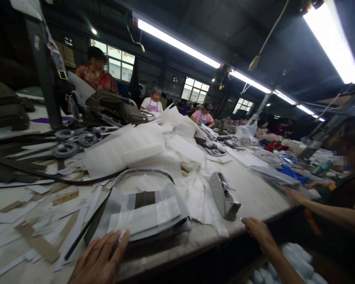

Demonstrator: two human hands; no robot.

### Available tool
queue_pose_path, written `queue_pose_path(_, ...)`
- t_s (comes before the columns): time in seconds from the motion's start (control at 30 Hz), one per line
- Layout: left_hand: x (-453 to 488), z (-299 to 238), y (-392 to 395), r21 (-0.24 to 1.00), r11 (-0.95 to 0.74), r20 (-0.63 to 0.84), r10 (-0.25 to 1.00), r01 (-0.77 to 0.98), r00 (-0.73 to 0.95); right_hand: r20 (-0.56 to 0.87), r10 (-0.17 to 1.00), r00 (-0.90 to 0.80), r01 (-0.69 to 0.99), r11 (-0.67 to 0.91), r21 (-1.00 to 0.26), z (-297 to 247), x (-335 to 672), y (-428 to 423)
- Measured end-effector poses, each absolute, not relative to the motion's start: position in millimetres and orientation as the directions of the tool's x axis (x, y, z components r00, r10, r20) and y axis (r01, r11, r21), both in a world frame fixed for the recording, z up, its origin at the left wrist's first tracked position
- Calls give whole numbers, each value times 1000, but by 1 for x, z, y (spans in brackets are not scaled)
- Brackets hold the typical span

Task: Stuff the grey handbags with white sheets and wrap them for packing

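Pale surface [256,187] under a plastic-wrapped bag [144,200], left hand [100,256] splayed at the bag's near edge, right hand [258,232] well apart, curled right of the bag beside a tape dispenser [224,197], grip unclear, white sheets [130,148] heaped behind the bag, tube lights [177,43] and windows [195,90] beyond

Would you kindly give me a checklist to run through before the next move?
1. Left hand at near edge of plastic-wrapped item: ok.
2. Tape dispenser on the table, near the right hand: ok.
3. Tape pinched in the right hand: cannot tell; too small.
4. Table left of the item free of scraps: not ok; several lie there.
5. Co-worker's hand clear of the dispenser: ok.
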State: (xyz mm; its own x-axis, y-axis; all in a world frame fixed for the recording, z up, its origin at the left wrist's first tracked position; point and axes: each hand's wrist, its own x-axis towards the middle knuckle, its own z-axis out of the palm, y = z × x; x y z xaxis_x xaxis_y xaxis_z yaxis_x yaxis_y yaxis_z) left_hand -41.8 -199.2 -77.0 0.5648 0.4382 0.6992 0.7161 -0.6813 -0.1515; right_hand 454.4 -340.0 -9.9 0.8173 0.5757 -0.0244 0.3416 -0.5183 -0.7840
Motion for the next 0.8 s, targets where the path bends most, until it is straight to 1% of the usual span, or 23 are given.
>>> queue_pose_path(0.03,-40,-73,-204,-129,-674,687,468,728,555,-18,618,786,378,-504,-777,-5,447,-337)
queue_pose_path(0.1,-34,-64,-214,-59,-651,651,550,757,523,-9,757,653,484,-427,-764,15,421,-322)
queue_pose_path(0.13,-31,-60,-218,-2,-625,637,601,780,483,-8,839,545,547,-363,-754,28,403,-309)
queue_pose_path(0.17,-27,-57,-222,53,-602,626,642,797,443,-37,905,424,598,-311,-738,43,381,-294)
queue_pose_path(0.2,-23,-55,-224,89,-598,639,647,796,415,-76,956,283,644,-248,-724,58,356,-279)
queue_pose_path(0.23,-21,-54,-225,116,-590,656,649,799,385,-109,985,132,680,-170,-714,71,329,-263)
queue_pose_path(0.27,-19,-54,-225,127,-588,657,653,799,377,-151,988,-34,702,-84,-707,83,301,-248)
queue_pose_path(0.3,-17,-55,-226,130,-588,664,649,798,370,-173,967,-187,705,9,-709,93,274,-233)
queue_pose_path(0.37,-17,-56,-226,124,-587,669,645,800,369,-228,878,-421,685,143,-715,103,225,-205)
queue_pose_path(0.43,-17,-57,-226,113,-583,683,634,805,363,-287,779,-557,700,256,-666,102,187,-178)
queue_pose_path(0.5,-17,-58,-227,102,-582,700,619,807,358,-375,693,-615,750,369,-549,96,159,-152)
queue_pose_path(0.53,-17,-58,-227,101,-580,708,613,809,351,-424,655,-625,772,437,-462,93,148,-140)
queue_pose_path(0.6,-16,-58,-226,101,-575,717,608,812,341,-501,599,-624,773,568,-283,86,129,-119)
queue_pose_path(0.63,-16,-59,-226,103,-571,716,611,814,338,-528,577,-623,756,617,-217,83,120,-111)
queue_pose_path(0.7,-16,-59,-225,105,-567,717,613,817,333,-566,541,-622,720,680,-142,76,107,-100)
queue_pose_path(0.8,-15,-60,-223,109,-576,715,612,810,339,-580,501,-642,655,752,-76,64,99,-89)
